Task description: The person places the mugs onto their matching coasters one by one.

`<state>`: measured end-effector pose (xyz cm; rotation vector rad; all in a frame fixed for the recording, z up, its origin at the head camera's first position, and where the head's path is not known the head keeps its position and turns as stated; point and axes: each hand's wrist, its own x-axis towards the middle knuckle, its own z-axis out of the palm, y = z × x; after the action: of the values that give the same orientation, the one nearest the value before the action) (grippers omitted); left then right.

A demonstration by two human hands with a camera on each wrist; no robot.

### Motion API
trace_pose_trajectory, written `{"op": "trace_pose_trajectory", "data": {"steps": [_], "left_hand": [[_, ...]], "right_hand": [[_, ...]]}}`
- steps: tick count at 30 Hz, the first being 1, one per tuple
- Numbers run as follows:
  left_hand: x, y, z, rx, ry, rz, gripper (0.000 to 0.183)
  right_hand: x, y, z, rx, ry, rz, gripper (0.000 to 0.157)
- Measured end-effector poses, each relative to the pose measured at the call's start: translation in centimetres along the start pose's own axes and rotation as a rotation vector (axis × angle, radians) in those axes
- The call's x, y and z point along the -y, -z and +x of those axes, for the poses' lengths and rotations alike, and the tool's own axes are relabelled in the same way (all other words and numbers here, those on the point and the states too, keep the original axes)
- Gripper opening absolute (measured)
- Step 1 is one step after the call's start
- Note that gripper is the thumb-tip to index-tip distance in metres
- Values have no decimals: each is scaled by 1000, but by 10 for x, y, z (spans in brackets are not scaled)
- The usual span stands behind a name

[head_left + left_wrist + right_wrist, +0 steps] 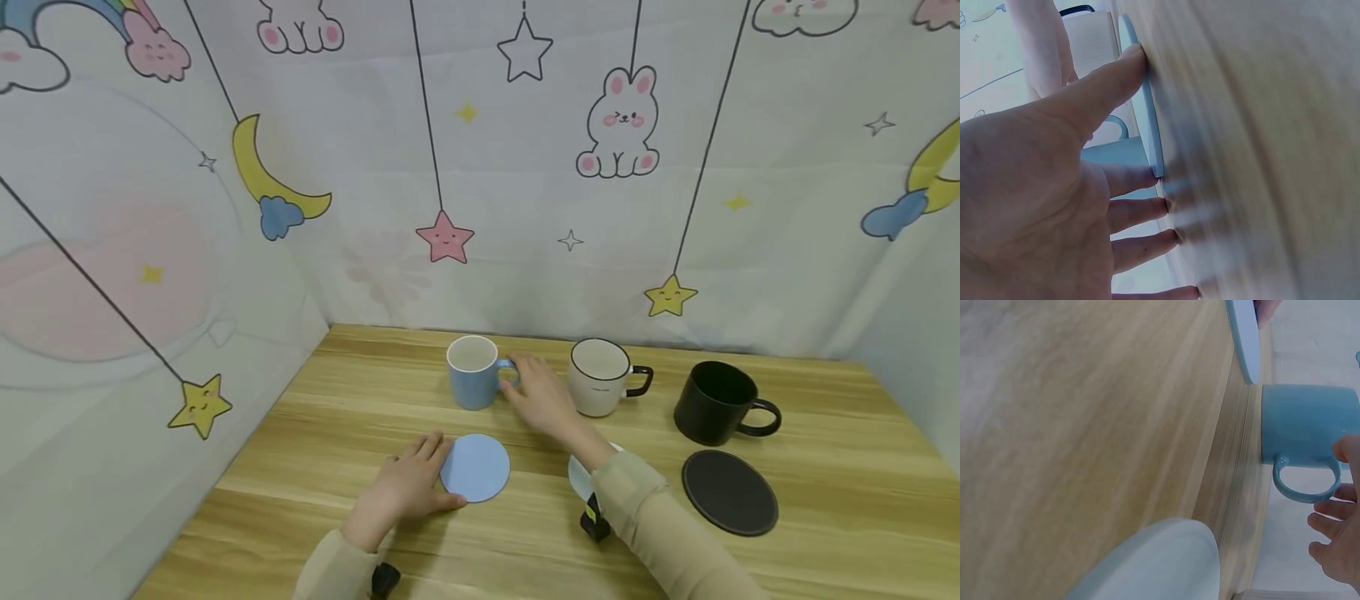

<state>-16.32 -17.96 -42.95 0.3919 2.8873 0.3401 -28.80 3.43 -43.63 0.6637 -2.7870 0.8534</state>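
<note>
In the head view my left hand (408, 479) rests at the left side of a round light-blue coaster (476, 467). Its fingers are spread, fingertips down on the table, with the thumb and index finger touching the coaster's rim. My right hand (542, 396) is at the handle of a blue mug (472, 379) with a white inside. Seen from the right wrist, the thumb is by the top of the handle (1307, 497), and the other fingers are loosely bent beside it, not closed round it. The mug stands upright behind the blue coaster.
A white mug (597, 379) with a black rim and handle stands right of my right hand. A pale coaster (581, 479) lies partly hidden under my right forearm. Farther right are a black mug (712, 404) and a black coaster (730, 492). A patterned cloth (510, 292) hangs behind the wooden table.
</note>
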Motion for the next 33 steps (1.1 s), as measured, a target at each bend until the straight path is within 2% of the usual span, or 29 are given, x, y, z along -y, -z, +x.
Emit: {"op": "trace_pose_trajectory", "data": {"steps": [12, 23, 28, 33], "left_hand": [[-1, 1, 0, 24, 25, -3, 91], [0, -1, 2, 19, 16, 13, 91], [-2, 0, 1, 19, 16, 11, 90], [-3, 1, -1, 15, 16, 16, 90]], "right_hand": [[0, -10, 8, 15, -90, 120, 50], [-1, -17, 16, 26, -131, 209, 50], [1, -21, 18, 1, -137, 246, 46], [1, -26, 21, -42, -124, 259, 35]]}}
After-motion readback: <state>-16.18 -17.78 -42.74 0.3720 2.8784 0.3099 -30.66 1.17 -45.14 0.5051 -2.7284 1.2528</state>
